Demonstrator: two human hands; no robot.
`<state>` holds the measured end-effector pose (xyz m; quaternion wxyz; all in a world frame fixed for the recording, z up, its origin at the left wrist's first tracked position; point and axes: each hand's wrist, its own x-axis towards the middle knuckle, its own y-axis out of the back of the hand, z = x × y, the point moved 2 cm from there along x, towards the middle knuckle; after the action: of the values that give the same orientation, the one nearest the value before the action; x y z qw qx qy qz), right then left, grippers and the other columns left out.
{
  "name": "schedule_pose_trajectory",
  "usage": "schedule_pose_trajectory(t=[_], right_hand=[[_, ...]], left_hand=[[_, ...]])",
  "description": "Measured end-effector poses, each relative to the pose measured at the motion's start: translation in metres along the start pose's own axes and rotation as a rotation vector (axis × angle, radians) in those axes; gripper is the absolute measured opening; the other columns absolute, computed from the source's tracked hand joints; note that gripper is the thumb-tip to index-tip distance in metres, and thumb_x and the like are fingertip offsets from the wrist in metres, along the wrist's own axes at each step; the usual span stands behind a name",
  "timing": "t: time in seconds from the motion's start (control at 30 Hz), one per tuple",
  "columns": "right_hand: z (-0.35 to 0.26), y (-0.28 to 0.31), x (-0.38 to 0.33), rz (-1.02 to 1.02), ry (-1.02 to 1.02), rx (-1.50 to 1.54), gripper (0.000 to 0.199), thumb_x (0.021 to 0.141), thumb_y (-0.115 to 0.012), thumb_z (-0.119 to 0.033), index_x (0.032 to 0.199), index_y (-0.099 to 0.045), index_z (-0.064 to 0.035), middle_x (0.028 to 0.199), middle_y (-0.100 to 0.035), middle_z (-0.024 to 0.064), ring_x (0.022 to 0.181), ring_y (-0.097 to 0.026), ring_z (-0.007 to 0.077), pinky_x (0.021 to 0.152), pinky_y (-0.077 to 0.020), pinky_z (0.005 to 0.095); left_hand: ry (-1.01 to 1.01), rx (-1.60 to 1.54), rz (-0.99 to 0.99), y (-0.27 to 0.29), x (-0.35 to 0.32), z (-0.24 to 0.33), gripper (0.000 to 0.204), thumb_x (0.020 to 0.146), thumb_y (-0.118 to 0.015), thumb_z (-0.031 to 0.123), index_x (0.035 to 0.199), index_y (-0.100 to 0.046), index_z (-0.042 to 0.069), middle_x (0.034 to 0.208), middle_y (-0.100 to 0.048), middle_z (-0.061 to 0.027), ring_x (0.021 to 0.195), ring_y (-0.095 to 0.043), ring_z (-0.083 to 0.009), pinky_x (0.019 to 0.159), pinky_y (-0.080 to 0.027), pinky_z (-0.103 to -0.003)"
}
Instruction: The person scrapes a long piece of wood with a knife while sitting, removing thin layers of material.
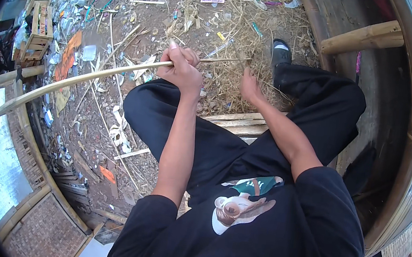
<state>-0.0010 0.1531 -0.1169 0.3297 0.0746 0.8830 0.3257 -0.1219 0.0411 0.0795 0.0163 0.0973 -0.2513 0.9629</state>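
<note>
My left hand [180,69] is closed around a long thin bamboo strip [83,78]. The strip curves away to the left, and its thinner end [225,59] pokes out to the right of the fist. My right hand [250,86] reaches down past my knee toward dry straw [238,35] on the ground, just below the strip's tip. Its fingers point away from me, and I cannot see whether they grip anything. I sit in black trousers with my knees apart.
Flat bamboo slats [240,122] lie under my legs. My foot in a black sandal [280,53] rests on the straw. A thick bamboo pole [364,37] and curved wall stand on the right. A wooden crate [38,26], litter and woven panels [50,227] are on the left.
</note>
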Motion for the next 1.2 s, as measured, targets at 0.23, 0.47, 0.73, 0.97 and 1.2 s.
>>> schedule_pose_trajectory(t=[0.23,0.47,0.73,0.97,1.2], right_hand=[[0.007,-0.016,0.009,0.090,0.000,0.087,0.040,0.082,-0.044,0.002,0.118,-0.027,0.0065,0.087,-0.057,0.0348,0.082,-0.058,0.0479,0.071,-0.0458,0.0537],[0.037,-0.019,0.032,-0.017,-0.174,-0.006,0.041,0.080,-0.043,0.005,0.118,-0.028,0.0026,0.096,-0.057,0.0341,0.093,-0.057,0.0465,0.076,-0.0490,0.0506],[0.066,-0.023,0.063,-0.028,-0.183,-0.109,0.031,0.086,-0.037,-0.002,0.117,-0.034,-0.0006,0.100,-0.058,0.0321,0.095,-0.059,0.0437,0.080,-0.0489,0.0496],[0.066,-0.031,0.067,-0.035,-0.225,-0.122,0.029,0.088,-0.036,-0.004,0.117,-0.035,-0.0017,0.100,-0.059,0.0301,0.095,-0.059,0.0425,0.081,-0.0494,0.0488],[0.089,-0.039,0.082,-0.060,-0.262,-0.095,0.027,0.088,-0.036,-0.003,0.115,-0.035,-0.0026,0.099,-0.059,0.0307,0.095,-0.059,0.0430,0.080,-0.0490,0.0500]], left_hand=[[-0.018,0.048,0.016,-0.004,-0.003,-0.001,0.040,0.096,-0.039,0.012,0.058,-0.027,0.008,0.043,-0.027,0.0014,0.033,-0.023,-0.0060,0.034,-0.018,-0.024],[-0.031,0.093,-0.007,-0.005,0.002,0.004,0.040,0.096,-0.035,0.010,0.057,-0.026,0.008,0.042,-0.026,0.0007,0.033,-0.021,-0.0063,0.034,-0.017,-0.025],[-0.013,0.077,-0.049,-0.010,-0.004,0.000,0.038,0.094,-0.036,0.009,0.058,-0.025,0.009,0.042,-0.026,0.0007,0.034,-0.020,-0.0068,0.034,-0.016,-0.025],[-0.027,0.091,-0.004,0.002,0.008,0.003,0.040,0.094,-0.037,0.011,0.056,-0.025,0.008,0.041,-0.024,0.0008,0.033,-0.019,-0.0071,0.034,-0.015,-0.024],[0.016,0.050,0.014,0.010,0.013,-0.002,0.032,0.095,-0.035,0.012,0.064,-0.029,0.007,0.041,-0.023,-0.0001,0.034,-0.016,-0.0074,0.033,-0.014,-0.024]])
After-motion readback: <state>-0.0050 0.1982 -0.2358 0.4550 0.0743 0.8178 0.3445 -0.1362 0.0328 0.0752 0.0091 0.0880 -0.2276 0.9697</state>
